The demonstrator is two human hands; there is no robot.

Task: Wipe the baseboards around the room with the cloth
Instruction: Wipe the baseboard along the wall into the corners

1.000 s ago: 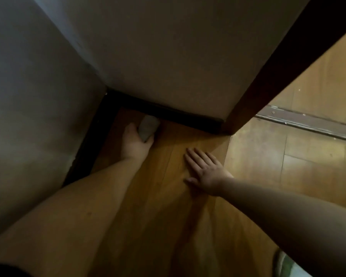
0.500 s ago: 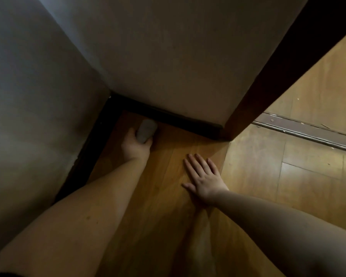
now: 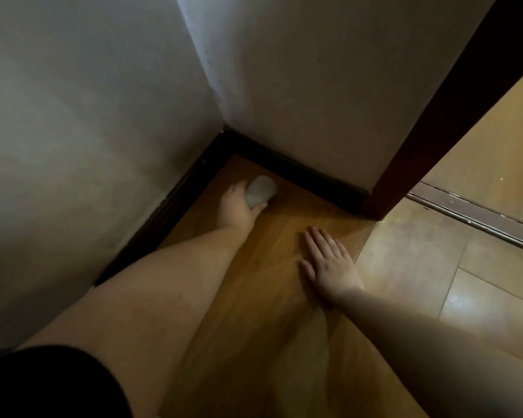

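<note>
A dark baseboard (image 3: 302, 173) runs along the foot of the far white wall and meets a second dark baseboard (image 3: 175, 203) under the left wall at the corner. My left hand (image 3: 237, 208) grips a bunched grey cloth (image 3: 260, 190) on the wooden floor, a short way in front of the far baseboard and near the corner. My right hand (image 3: 329, 262) lies flat on the floor with straight fingers, to the right of the cloth.
A dark wooden door frame (image 3: 435, 116) stands at the right end of the far wall. Past it a metal threshold strip (image 3: 477, 215) crosses the lighter floor (image 3: 435, 282). White walls close in the corner on the left and ahead.
The view has shifted, so the corner now sits more to the right. My left hand with the cloth stays just in front of the far baseboard. My right hand stays flat on the floor.
</note>
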